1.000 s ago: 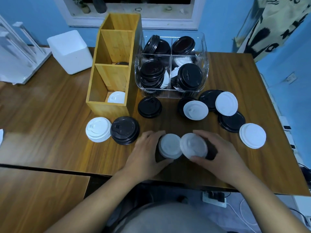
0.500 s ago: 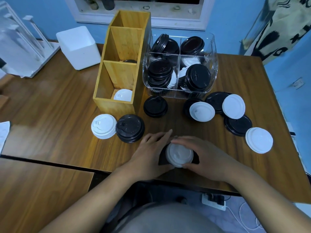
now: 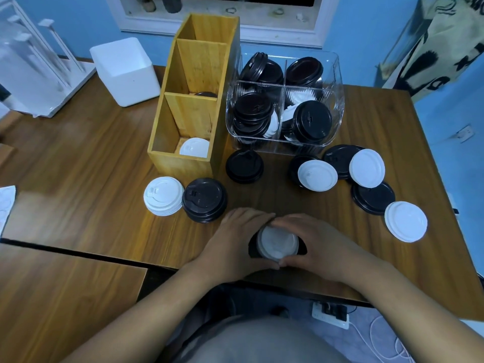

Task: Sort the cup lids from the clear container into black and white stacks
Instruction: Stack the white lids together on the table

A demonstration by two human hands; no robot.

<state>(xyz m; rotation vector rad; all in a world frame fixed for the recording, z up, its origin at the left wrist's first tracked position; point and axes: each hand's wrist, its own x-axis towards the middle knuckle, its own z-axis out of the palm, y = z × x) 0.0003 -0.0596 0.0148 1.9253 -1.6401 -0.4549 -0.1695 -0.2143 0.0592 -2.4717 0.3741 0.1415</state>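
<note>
White lids [image 3: 277, 243], seemingly nested together over a black lid [image 3: 252, 248], sit at the near edge of the table [image 3: 78, 166]. The left grip [image 3: 233, 242] and right grip [image 3: 322, 244] cup them from both sides, fingers curled round the rim. This looks like squaring up a small white batch. Next it should go onto the white stack [image 3: 163, 196] beside the black stack [image 3: 204, 199], leaving the black one behind. The clear container [image 3: 337, 100] holds plenty more. Loose lids [image 3: 406, 221] lie to the right on the wood-grain top, beside a bamboo organiser [image 3: 183, 163] and below a blue wall [image 3: 78, 27].
</note>
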